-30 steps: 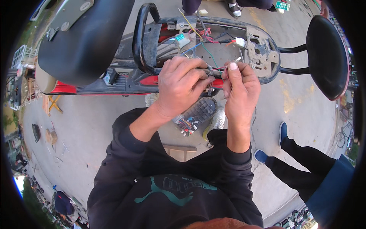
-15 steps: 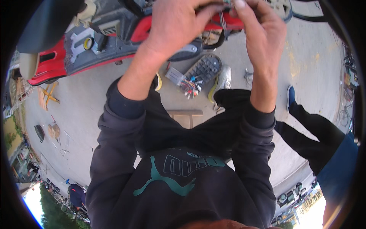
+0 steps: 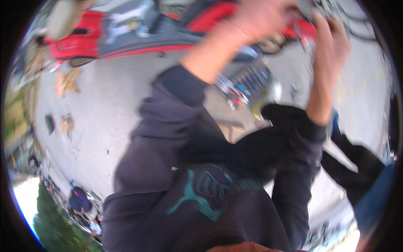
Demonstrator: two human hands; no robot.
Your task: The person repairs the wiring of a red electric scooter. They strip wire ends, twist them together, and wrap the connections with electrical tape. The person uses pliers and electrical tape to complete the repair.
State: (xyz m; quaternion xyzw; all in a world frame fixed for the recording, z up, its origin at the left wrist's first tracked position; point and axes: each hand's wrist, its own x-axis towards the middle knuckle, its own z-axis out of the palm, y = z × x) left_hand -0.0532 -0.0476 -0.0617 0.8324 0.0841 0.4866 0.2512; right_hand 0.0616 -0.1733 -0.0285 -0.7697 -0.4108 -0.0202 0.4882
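Person's 2 hands, blurred, at upper edge of view, in front of a red-&-grey scooter [image 3: 172, 35]. L hand [image 3: 270, 14] extends up & inward; its fingers are smeared, so cannot tell if apart, together or clamped. R hand [image 3: 333, 44] stands opposite, fingers pointing up; thumb & forefinger lie near each other, but cannot tell if they grip anything. 1 thin green wire [image 3: 305, 11], indistinct, lies btwn the 2 hands, near top edge. Below, on the ground: dark ribbed pad [image 3: 253, 80], w/ multicoloured connectors [image 3: 237, 97] just beside it & a pale shoe [image 3: 274, 92] at its R. Wooden stool [image 3: 231, 124] lies nearer the person's legs. Far L: yellowish wooden stand [image 3: 70, 82]. Far R: another person's dark-trousered legs [image 3: 357, 157], approx. level w/ person's knees.
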